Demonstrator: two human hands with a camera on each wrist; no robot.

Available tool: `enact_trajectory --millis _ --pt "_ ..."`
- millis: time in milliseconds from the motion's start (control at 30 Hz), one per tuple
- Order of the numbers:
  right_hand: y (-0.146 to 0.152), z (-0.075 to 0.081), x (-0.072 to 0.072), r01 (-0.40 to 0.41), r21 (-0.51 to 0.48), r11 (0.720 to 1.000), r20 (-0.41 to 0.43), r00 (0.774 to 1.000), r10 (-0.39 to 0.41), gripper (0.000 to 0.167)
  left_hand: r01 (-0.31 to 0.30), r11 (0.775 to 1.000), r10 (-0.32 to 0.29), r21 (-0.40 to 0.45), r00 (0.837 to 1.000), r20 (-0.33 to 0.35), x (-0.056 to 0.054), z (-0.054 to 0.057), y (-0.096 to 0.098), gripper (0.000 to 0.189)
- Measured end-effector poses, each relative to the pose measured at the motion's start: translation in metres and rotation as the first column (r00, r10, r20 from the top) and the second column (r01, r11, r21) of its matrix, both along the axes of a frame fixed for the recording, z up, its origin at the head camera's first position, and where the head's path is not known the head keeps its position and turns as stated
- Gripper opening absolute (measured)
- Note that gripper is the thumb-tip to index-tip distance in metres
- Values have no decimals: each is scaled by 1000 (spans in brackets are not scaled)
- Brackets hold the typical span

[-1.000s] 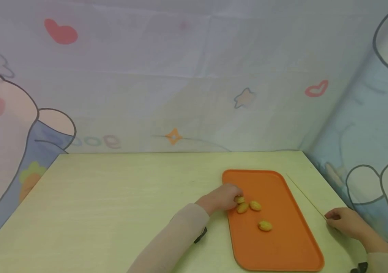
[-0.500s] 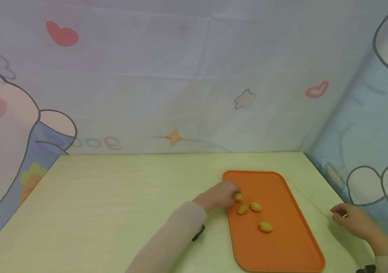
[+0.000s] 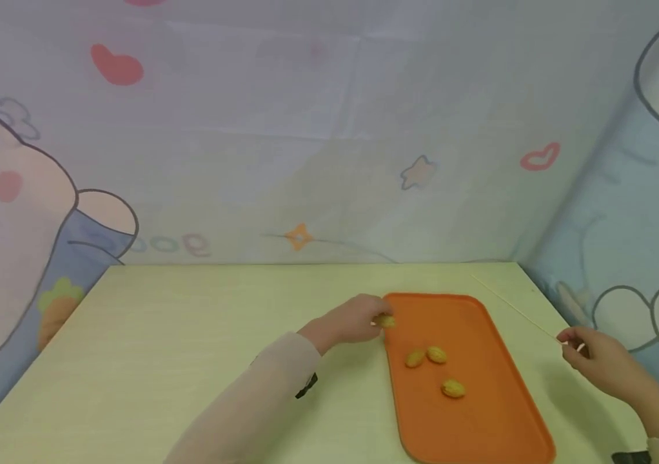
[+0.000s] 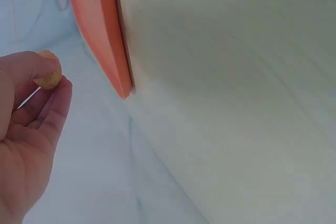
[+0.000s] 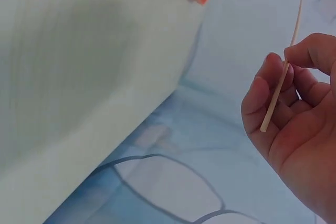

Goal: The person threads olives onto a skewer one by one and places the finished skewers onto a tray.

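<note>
My left hand pinches a small yellow oval piece with a ridged surface over the left edge of the orange tray. In the left wrist view this piece, tan-yellow there, sits between thumb and fingertips. To the right of the tray, my right hand holds a thin bamboo skewer near one end, above the table. Its long part points away to the far left. The right wrist view shows the skewer between thumb and fingers, its blunt end over the palm.
Three similar yellow oval pieces lie on the tray, two close together and one nearer the front. The tray rests on a pale wooden table. Printed cloth hangs behind and at the sides.
My left hand has lifted one yellow piece off the tray and moved up and left to its edge. The right hand has risen with the skewer, whose tip now points farther left.
</note>
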State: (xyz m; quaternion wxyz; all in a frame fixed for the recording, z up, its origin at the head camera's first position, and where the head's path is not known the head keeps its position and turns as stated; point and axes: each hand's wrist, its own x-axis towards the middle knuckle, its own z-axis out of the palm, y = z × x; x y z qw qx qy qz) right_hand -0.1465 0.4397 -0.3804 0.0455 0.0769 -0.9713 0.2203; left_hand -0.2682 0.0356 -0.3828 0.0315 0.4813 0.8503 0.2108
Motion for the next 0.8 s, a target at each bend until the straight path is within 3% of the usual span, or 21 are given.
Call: enact_trajectory --millis 133,267,500,800 --pt "-14 6 0 -45 -10 999 -71 996 45 17 -20 1000 20 14 1000 12 5 5 -20 22" --pt "-29 11 2 -101 -8 995 -171 980 98 12 -33 999 31 24 998 57 17 10 -42 21" --pt "-53 21 2 -234 -6 972 -330 918 219 15 -3 999 0 53 998 58 40 19 -78 19" --pt "-84 32 10 -354 15 935 -402 854 329 26 6 994 -7 106 1000 7 64 39 -111 20"
